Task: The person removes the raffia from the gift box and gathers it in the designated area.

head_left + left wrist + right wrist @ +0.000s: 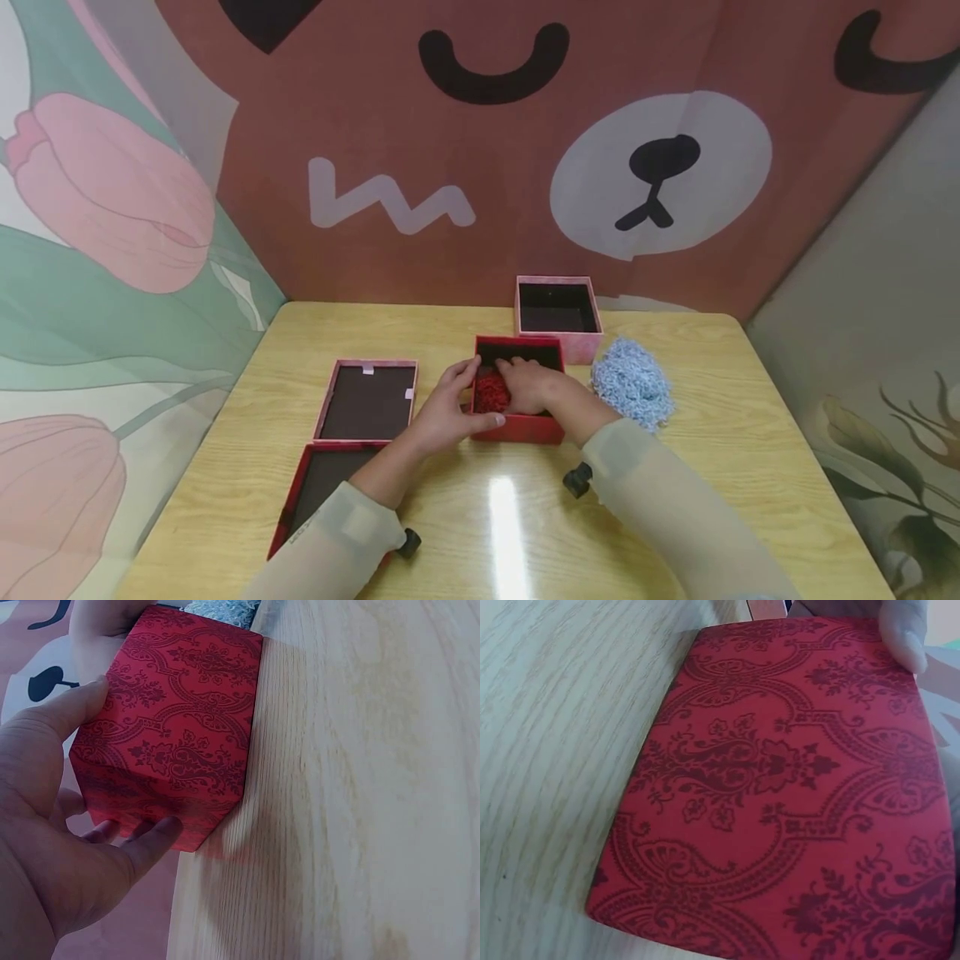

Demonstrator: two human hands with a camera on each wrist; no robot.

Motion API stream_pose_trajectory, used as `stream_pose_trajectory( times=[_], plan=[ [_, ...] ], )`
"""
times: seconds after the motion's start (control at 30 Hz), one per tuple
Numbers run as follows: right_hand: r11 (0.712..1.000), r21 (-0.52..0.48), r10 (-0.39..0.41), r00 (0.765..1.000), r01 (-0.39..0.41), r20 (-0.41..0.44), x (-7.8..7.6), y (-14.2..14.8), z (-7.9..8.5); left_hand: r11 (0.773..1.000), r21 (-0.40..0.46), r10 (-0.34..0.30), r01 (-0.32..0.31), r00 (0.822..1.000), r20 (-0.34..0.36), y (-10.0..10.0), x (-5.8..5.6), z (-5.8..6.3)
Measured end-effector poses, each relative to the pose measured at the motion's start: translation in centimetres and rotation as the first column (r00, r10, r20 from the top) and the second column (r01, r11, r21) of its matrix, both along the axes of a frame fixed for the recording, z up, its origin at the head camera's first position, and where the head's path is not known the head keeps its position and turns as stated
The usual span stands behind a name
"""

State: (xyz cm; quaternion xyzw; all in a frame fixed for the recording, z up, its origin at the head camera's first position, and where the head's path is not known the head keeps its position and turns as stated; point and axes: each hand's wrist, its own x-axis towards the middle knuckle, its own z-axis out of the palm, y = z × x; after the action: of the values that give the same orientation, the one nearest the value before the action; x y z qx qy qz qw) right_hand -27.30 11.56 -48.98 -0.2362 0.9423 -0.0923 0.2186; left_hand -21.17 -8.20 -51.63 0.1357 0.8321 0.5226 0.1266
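Note:
An open red box (525, 430) with a dark inside stands near the middle of the table. In the left wrist view its walls (180, 697) carry a darker floral pattern. Red shredded paper (491, 393) lies inside the box. My left hand (441, 414) grips the box at its left front corner, thumb on the front wall and fingers along the left side. My right hand (529, 385) reaches into the box from the right and presses on the red shredded paper; its fingertips are partly hidden there. The right wrist view shows mostly the patterned box wall (772, 772).
A pink open box (581, 347) stands behind the red one, against the wall side. Light-blue shredded paper (633, 383) is heaped to the right. On the left lie a pink lid (367, 404) and, nearer, a red lid (322, 475) partly under my left forearm.

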Motion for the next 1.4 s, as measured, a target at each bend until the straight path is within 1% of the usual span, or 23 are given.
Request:
stream_pose_trajectory(
  times=[0.13,0.23,0.3,0.4,0.6,0.77,0.93,1.23,1.4],
  plan=[
    [0.993,-0.111,0.041,0.999,-0.040,0.005,-0.29,0.21,-0.56,1.000,-0.002,-0.003,0.003,1.000,-0.003,0.01,0.02,0.07],
    [0.977,-0.200,0.076,0.997,-0.071,0.019,-0.56,0.25,-0.83,1.000,-0.002,0.001,-0.001,1.000,-0.011,0.02,-0.04,0.14],
    [0.967,-0.241,0.097,0.994,-0.085,0.042,-0.69,0.20,-0.86,1.000,-0.007,0.003,-0.003,1.000,-0.016,0.02,-0.08,0.17],
    [0.958,-0.266,0.125,0.989,-0.102,0.074,-0.74,0.15,-0.81,1.000,-0.016,0.003,-0.003,1.000,-0.017,-0.01,-0.12,0.17],
    [0.954,-0.271,0.158,0.983,-0.127,0.096,-0.67,0.22,-0.63,1.000,-0.030,0.006,-0.006,1.000,-0.011,-0.10,-0.17,0.20],
    [0.958,-0.246,0.183,0.975,-0.149,0.123,-0.68,0.30,-0.41,1.000,-0.029,0.004,-0.005,1.000,-0.017,-0.16,-0.21,0.33],
    [0.961,-0.220,0.203,0.966,-0.166,0.159,-0.71,0.38,-0.31,1.000,-0.023,0.001,-0.001,1.000,-0.003,-0.21,-0.29,0.39],
    [0.952,-0.222,0.257,0.946,-0.212,0.199,-0.78,0.61,-0.07,0.999,-0.041,0.001,-0.001,1.000,0.002,-0.21,-0.32,0.52],
    [0.948,-0.236,0.267,0.939,-0.215,0.218,-0.95,0.88,0.07,0.999,-0.046,-0.001,0.001,1.000,0.005,-0.22,-0.28,0.63]
  ],
)
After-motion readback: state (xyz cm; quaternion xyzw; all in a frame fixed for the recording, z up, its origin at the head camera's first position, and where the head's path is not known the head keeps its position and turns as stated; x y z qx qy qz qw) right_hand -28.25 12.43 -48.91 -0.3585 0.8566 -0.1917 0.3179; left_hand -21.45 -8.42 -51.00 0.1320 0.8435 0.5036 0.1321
